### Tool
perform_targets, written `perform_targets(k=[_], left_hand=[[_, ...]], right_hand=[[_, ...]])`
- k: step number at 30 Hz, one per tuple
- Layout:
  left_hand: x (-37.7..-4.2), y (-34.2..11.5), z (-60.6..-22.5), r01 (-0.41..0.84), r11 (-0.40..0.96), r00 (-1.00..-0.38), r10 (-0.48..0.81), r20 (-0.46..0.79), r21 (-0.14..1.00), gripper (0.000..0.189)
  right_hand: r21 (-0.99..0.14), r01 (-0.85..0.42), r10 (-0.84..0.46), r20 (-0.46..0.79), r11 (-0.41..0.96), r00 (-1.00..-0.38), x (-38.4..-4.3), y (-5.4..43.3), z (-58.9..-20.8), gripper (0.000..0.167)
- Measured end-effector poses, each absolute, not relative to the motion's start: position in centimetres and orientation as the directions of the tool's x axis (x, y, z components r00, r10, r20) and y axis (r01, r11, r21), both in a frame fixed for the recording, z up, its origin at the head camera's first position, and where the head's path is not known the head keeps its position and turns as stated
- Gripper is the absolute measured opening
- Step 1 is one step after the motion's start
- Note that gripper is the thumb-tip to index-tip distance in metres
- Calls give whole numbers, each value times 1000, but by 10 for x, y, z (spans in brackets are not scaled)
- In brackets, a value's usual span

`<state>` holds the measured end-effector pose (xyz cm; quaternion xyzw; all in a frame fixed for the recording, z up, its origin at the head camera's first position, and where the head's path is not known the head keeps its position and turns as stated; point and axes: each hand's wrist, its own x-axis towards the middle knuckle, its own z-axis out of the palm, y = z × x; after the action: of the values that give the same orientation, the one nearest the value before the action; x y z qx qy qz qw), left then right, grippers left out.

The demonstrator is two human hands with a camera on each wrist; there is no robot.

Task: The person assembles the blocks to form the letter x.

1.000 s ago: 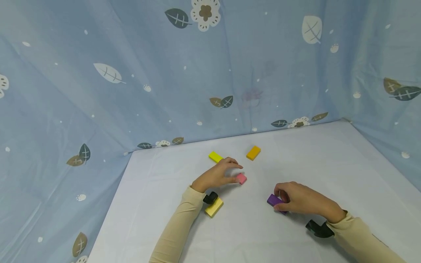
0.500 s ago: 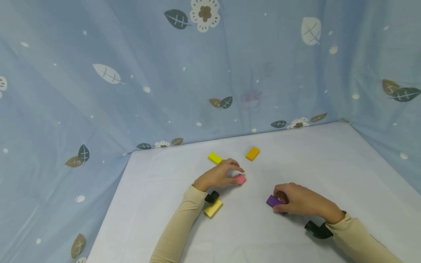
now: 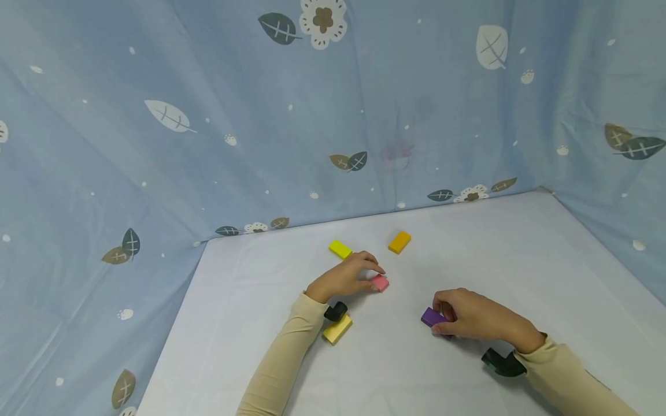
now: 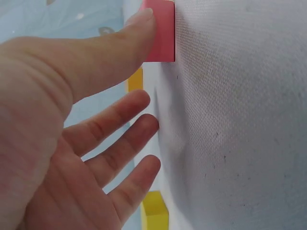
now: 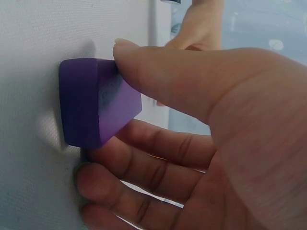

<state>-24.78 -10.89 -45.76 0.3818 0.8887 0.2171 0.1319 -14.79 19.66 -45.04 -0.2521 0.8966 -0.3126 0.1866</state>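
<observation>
My left hand [image 3: 344, 276] is at the middle of the white table, thumb against the near side of a small pink block [image 3: 380, 282] and index fingertip at its far edge. In the left wrist view the thumb lies on the pink block [image 4: 164, 36]; the other fingers are loosely spread and the index finger is hidden. To the right, my right hand [image 3: 476, 315] holds a purple block [image 3: 433, 317] between thumb and fingers, low at the tabletop. The right wrist view shows the thumb on one edge of the purple block [image 5: 79, 103] and curled fingers under the other.
A bright yellow block [image 3: 340, 249] lies just behind the left hand, and an orange block [image 3: 399, 242] stands farther back. Beside the left wrist is a pale yellow block [image 3: 338, 330]. A blue patterned curtain [image 3: 291, 138] rises behind the white tabletop [image 3: 395, 370].
My left index finger has come down from above the pink block to its edge, narrowing the gap to the thumb. The right hand and the purple block stay in place.
</observation>
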Motion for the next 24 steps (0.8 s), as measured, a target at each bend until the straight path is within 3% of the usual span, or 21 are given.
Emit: perform_targets(k=[24], left_hand=[[-246,-109,-456,625,622,-681,730,-58,472,33]], right_hand=[[-654,-324,-562,-189,684,-805,-148,196,-451,31]])
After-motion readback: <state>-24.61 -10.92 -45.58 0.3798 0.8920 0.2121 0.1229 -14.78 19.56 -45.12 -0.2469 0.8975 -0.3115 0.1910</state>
